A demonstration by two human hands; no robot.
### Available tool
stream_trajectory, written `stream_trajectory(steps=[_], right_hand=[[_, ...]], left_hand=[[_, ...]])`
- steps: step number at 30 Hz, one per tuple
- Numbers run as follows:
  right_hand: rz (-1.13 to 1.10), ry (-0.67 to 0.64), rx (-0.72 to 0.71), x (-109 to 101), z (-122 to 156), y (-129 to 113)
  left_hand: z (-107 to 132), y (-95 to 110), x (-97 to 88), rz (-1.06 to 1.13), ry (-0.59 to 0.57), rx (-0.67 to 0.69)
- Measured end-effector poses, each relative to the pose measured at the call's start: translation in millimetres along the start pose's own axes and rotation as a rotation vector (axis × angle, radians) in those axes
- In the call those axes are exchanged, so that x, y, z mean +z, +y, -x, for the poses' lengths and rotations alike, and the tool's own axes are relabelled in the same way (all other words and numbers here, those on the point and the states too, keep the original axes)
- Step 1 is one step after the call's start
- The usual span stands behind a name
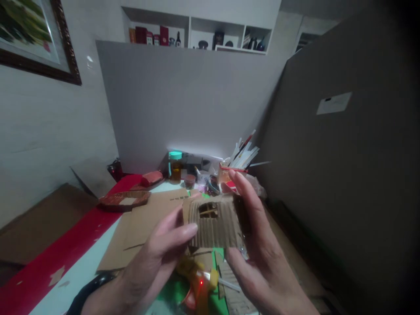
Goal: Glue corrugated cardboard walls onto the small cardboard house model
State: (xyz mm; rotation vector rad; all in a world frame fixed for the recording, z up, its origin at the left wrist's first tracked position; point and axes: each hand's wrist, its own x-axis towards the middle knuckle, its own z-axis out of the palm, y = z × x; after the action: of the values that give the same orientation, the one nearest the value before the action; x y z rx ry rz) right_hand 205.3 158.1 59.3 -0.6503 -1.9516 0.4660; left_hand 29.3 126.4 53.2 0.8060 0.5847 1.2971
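A small model house wall of corrugated cardboard [215,232], with a window opening crossed by thin strips, is held up over the table. My left hand [164,243] grips its left edge, thumb on the front face. Along the right edge my right hand [259,232] holds it, fingers behind and at the side, thumb below. Under the piece lies a yellow glue gun [193,273] with a lit red light and a whitish glue stick [229,285] out of its back. What the fingers touch behind the cardboard is hidden.
Flat cardboard sheets [141,229] cover the table's left part, beside a woven tray [124,199]. At the back stand a teal-lidded bottle [175,168] and a container of white strips [243,157]. Grey panels [190,96] rise behind and on the right.
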Motion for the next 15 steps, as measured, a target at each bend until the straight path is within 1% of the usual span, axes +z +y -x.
stream_trajectory(steps=[2,4,6,10,12,15], right_hand=[[-0.132,0.026,0.048,-0.1,-0.1,-1.6],[-0.29,0.043,0.132,-0.7,-0.9,-1.3],[-0.416,0.043,0.184,-3.1,-2.0,0.6],[-0.516,0.006,0.286,-10.2,-2.2,1.9],[-0.525,-0.012,0.284,-9.2,-0.9,-2.1],[-0.464,0.015,0.189,2.5,1.9,-11.8]], left_hand=[[2.2,5.0,3.0,-0.056,0.014,0.046],[4.8,11.1,4.9,-0.141,0.04,0.102],[7.1,17.2,4.3,-0.251,0.093,0.19],[10.6,27.0,-2.0,-0.438,0.182,0.325],[12.4,29.5,-4.8,-0.486,0.191,0.363],[14.9,28.3,-5.2,-0.537,0.186,0.413]])
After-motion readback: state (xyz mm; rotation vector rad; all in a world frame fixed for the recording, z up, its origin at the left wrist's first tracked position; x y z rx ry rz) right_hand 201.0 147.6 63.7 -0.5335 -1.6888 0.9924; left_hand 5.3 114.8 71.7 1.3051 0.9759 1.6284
